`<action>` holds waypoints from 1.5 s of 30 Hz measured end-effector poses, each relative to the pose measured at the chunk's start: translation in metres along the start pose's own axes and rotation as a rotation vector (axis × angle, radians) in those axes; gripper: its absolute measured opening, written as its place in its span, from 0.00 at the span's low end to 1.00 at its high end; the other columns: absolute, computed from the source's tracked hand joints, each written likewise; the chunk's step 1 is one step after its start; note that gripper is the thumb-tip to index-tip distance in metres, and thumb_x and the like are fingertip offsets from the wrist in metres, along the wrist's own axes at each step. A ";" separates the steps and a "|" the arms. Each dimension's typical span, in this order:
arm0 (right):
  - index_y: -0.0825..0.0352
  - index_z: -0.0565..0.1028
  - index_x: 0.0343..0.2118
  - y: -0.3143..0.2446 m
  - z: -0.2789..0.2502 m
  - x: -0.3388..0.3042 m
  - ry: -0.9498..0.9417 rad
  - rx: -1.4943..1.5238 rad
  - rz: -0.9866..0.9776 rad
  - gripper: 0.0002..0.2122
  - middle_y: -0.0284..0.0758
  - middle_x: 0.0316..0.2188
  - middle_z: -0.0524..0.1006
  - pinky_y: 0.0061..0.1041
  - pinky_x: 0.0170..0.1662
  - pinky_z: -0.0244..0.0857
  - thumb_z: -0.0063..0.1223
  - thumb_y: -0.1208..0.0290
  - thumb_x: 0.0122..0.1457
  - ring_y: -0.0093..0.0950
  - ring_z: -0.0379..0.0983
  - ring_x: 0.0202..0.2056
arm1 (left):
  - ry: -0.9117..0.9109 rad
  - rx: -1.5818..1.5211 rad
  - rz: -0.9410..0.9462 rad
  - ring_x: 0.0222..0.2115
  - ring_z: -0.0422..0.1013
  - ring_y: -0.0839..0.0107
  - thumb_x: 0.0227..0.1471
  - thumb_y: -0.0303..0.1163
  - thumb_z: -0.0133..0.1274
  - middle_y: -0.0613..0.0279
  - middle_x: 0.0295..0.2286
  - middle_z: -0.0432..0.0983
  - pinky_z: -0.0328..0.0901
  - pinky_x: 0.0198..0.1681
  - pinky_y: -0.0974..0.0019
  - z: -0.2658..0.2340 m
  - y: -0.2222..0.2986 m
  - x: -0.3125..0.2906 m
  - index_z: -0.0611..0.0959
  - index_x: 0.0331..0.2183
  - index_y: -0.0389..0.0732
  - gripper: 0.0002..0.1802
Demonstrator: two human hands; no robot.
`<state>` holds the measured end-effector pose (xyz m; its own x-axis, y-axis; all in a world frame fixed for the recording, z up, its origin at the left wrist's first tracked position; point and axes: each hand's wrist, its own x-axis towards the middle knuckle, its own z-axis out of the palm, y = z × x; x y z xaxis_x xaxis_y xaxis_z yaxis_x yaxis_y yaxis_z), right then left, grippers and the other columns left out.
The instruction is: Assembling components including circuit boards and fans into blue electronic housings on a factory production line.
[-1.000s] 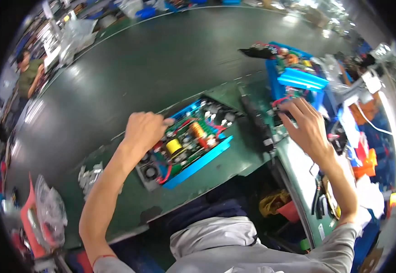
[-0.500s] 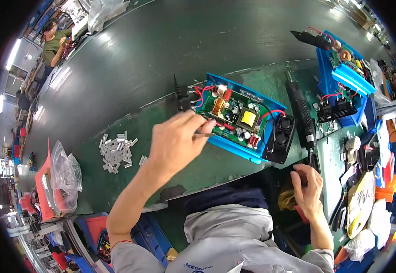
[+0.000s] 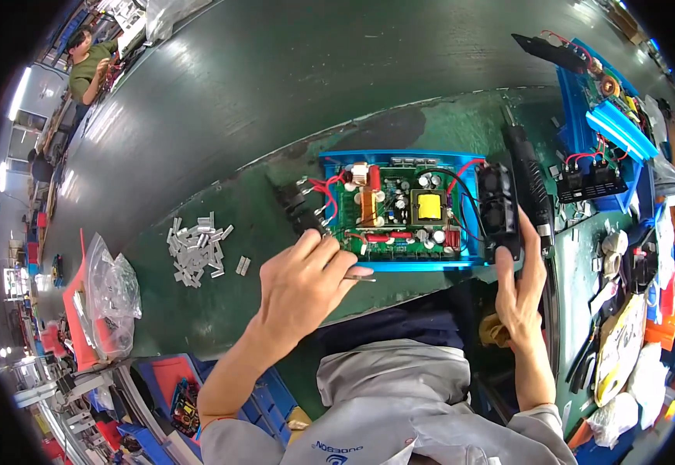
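In front of me lies a blue metal housing (image 3: pixel 399 267) with a green circuit board (image 3: pixel 390 246) inside, carrying a yellow transformer (image 3: pixel 429 207), a copper coil and red parts. My left hand (image 3: pixel 302 283) is closed at its near left corner, pinching a thin metal tool (image 3: pixel 360 277) whose kind I cannot make out. Its fingertips are by a blurred black end panel (image 3: pixel 295 209), joined by red wires (image 3: pixel 323 186); whether they hold it is hidden. My right hand (image 3: pixel 522 291) grips a black panel with two fans (image 3: pixel 498 203) at the right end, thumb in front, fingers along the outer side.
A black powered screwdriver (image 3: pixel 529 174) lies right of the fans. Beyond it more blue housings (image 3: pixel 620 130) are stacked. Small metal pieces (image 3: pixel 196 252) are heaped at left, near a clear plastic bag (image 3: pixel 116 298). A person (image 3: pixel 88 70) works at the far left.
The housing has turned to lie level and come nearer to me. My right hand has risen from the table edge onto the fan panel. My left hand has moved down, still pinching the tool.
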<state>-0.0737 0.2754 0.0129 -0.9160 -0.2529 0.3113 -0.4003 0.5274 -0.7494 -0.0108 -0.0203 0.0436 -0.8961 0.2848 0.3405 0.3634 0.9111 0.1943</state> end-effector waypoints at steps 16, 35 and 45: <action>0.70 0.71 0.57 0.038 0.008 0.022 0.074 -0.108 0.174 0.18 0.40 0.45 0.78 0.28 0.53 0.65 0.52 0.74 0.65 0.28 0.73 0.45 | 0.349 -0.154 -0.232 0.26 0.72 0.69 0.34 0.28 0.73 0.68 0.26 0.77 0.67 0.25 0.67 0.016 0.017 -0.017 0.85 0.29 0.45 0.15; 0.68 0.83 0.39 -0.047 -0.022 0.101 0.177 -0.210 0.067 0.10 0.32 0.20 0.77 0.21 0.26 0.62 0.58 0.70 0.57 0.16 0.68 0.21 | -0.102 -0.359 -0.324 0.30 0.78 0.44 0.52 0.41 0.64 0.37 0.34 0.78 0.73 0.31 0.51 0.062 0.063 0.124 0.75 0.39 0.26 0.27; 0.69 0.83 0.32 -0.049 -0.029 0.128 0.157 -0.277 -0.085 0.11 0.40 0.20 0.80 0.27 0.30 0.71 0.58 0.67 0.50 0.32 0.79 0.23 | -0.352 -0.472 -0.286 0.32 0.79 0.48 0.51 0.43 0.64 0.45 0.25 0.81 0.71 0.35 0.52 0.066 0.079 0.130 0.80 0.37 0.30 0.24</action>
<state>-0.1716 0.2403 0.1065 -0.8631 -0.1886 0.4685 -0.4473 0.7161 -0.5358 -0.1156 0.1087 0.0428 -0.9748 0.2040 -0.0904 0.0993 0.7594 0.6431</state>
